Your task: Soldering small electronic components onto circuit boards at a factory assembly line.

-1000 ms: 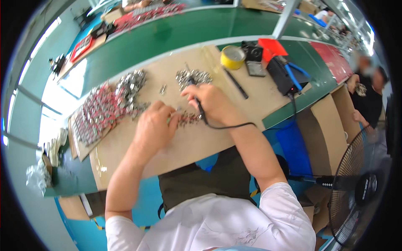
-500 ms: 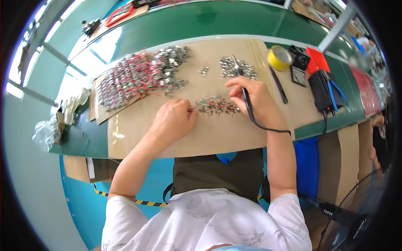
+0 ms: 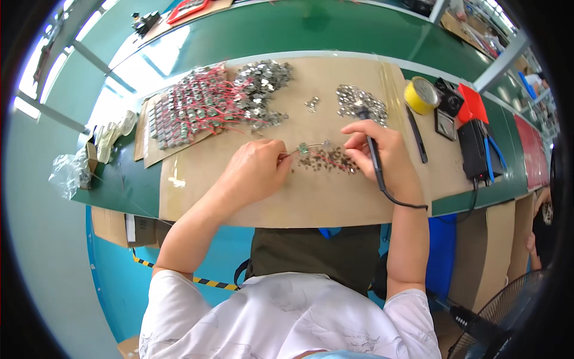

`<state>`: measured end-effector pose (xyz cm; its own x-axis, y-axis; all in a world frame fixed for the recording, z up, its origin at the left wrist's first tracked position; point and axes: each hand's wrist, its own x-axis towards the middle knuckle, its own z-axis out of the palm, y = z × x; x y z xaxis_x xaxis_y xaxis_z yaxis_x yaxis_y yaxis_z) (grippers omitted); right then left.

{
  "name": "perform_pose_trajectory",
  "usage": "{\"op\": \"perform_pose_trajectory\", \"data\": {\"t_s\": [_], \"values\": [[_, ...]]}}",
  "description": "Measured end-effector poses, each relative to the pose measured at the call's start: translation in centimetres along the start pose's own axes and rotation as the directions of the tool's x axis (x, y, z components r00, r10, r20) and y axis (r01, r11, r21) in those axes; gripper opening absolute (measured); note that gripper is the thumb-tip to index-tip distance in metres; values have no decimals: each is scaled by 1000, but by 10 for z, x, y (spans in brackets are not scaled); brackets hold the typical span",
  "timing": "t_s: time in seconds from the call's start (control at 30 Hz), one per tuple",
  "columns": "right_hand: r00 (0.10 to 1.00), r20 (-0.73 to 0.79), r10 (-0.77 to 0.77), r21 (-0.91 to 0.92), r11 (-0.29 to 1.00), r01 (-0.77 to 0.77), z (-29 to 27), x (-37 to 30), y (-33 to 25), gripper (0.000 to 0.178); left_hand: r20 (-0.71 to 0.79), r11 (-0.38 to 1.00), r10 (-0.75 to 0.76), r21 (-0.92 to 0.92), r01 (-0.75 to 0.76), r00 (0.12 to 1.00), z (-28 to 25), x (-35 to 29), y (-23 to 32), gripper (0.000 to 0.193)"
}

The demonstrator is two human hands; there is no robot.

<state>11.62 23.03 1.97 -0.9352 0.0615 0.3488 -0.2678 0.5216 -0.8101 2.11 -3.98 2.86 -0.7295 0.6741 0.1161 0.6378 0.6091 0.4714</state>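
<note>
My left hand [image 3: 256, 167] is closed in a pinch on a thin wire at the left end of a small green circuit board [image 3: 303, 148]. Another short lead runs from the board toward a small silver piece on its right. In my right hand [image 3: 391, 158] a black soldering iron [image 3: 376, 160] is gripped like a pen, its tip pointing away from me near a pile of small silver metal parts [image 3: 362, 100]. Between my hands, a scatter of tiny dark parts [image 3: 317, 161] lies on the cardboard sheet [image 3: 251, 203], with a red wire [image 3: 336, 159] across it.
At the left lies a heap of boards with red wires [image 3: 194, 110], beside shiny metal pieces [image 3: 263, 84]. A yellow-rimmed solder tin [image 3: 421, 96], black tweezers [image 3: 417, 136], a black box [image 3: 475, 149] and blue-handled pliers [image 3: 495, 158] stand right. A fan [image 3: 508, 311] is at lower right.
The view has shifted, so the table's things appear farther right. My right hand and the iron have come slightly toward me. The circuit board shows more plainly, still beside my left fingers.
</note>
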Motion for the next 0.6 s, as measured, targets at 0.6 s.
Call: {"op": "perform_pose_trajectory", "data": {"t_s": [0.6], "values": [[992,-77,-103,-134,987,92,12,-4,3,32,173,742,132,636,-213,976,-38,210,-37,45]]}}
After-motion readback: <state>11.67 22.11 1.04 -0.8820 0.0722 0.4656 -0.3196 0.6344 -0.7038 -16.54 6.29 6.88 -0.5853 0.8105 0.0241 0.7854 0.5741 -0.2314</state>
